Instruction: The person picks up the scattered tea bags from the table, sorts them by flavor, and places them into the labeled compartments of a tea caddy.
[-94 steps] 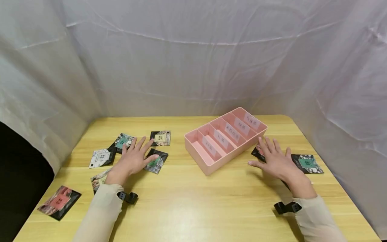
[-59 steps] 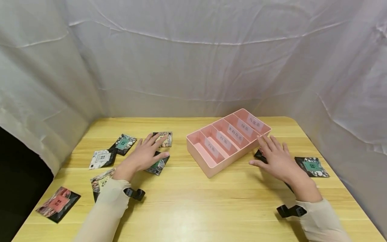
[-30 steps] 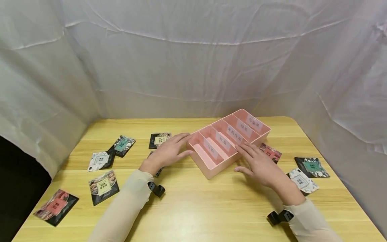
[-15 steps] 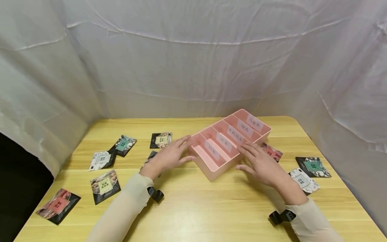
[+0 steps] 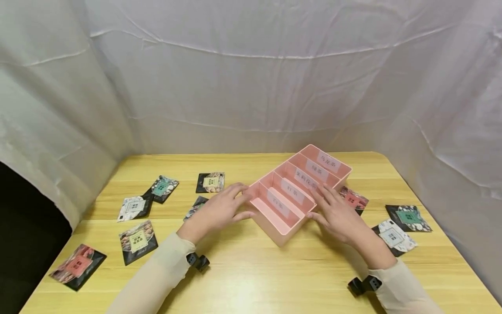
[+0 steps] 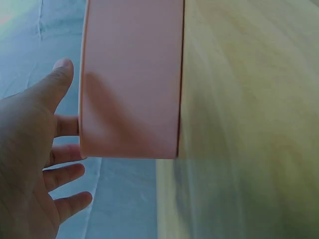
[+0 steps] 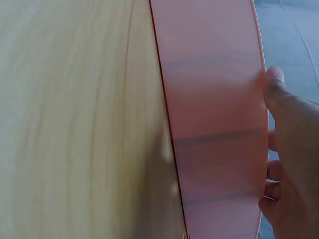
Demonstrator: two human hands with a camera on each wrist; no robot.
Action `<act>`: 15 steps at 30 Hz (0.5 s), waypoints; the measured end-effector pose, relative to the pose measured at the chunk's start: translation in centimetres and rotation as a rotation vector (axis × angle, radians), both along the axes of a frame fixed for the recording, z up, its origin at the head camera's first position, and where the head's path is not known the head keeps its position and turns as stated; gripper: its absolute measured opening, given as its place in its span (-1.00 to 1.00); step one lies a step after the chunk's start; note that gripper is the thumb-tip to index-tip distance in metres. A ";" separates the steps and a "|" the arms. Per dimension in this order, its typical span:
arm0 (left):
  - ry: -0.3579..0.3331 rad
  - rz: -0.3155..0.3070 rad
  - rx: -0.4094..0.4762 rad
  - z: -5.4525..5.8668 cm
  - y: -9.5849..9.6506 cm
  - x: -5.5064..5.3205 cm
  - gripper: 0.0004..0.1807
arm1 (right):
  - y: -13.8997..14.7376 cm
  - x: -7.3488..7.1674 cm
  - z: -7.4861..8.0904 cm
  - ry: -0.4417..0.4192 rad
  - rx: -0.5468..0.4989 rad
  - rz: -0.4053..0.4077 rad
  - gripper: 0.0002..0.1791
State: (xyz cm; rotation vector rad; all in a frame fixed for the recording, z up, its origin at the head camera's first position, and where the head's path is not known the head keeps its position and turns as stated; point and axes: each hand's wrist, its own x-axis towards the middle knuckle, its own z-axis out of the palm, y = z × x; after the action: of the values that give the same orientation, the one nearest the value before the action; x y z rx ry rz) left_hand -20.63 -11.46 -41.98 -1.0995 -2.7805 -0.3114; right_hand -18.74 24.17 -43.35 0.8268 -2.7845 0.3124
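At the centre of the frame, the left hand (image 5: 215, 211) reaches the box's left corner, fingers relaxed and fairly straight, a fingertip on the rim and the thumb spread apart from it. Right of centre, the right hand (image 5: 341, 218) has its thumb at the long side's rim and its fingers over the middle compartment; whether it pinches the wall I cannot tell.

Between them the pink box (image 5: 270, 229) lies on the worktop (image 5: 255, 283), open side up. Its long axis runs from lower centre to upper right, and its five labelled compartments follow that line. Compared with half a second ago, the lower end has swung down and rightward, making the axis steeper, while the far end has barely shifted.

Farther out, six tea sachets (image 5: 138, 242) lie on the left and three more sachets (image 5: 408, 218) on the right, their places essentially unchanged.
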 end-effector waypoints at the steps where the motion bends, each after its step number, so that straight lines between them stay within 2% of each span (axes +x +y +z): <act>1: -0.001 0.002 -0.004 0.1 0.1 -0.1 -0.25 | 0.0 0.0 0.0 -0.002 0.000 -0.001 -0.22; 5: -0.012 0.000 0.005 0.3 0.3 -0.7 -0.23 | 0.1 0.1 0.0 -0.019 -0.004 -0.001 -0.20; 10: -0.044 -0.033 0.042 0.3 1.2 -2.2 -0.26 | 0.3 0.2 0.2 -0.074 -0.014 -0.001 -0.15; 15: -0.139 -0.037 0.064 0.7 2.5 -3.6 -0.22 | 0.5 0.3 0.5 -0.094 -0.009 -0.001 -0.15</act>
State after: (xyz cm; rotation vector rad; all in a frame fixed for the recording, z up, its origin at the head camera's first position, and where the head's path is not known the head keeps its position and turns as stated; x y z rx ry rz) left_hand -24.27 -8.99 -41.26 -1.1571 -2.8496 -0.4949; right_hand -18.40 24.71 -42.85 0.8288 -2.8675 0.3731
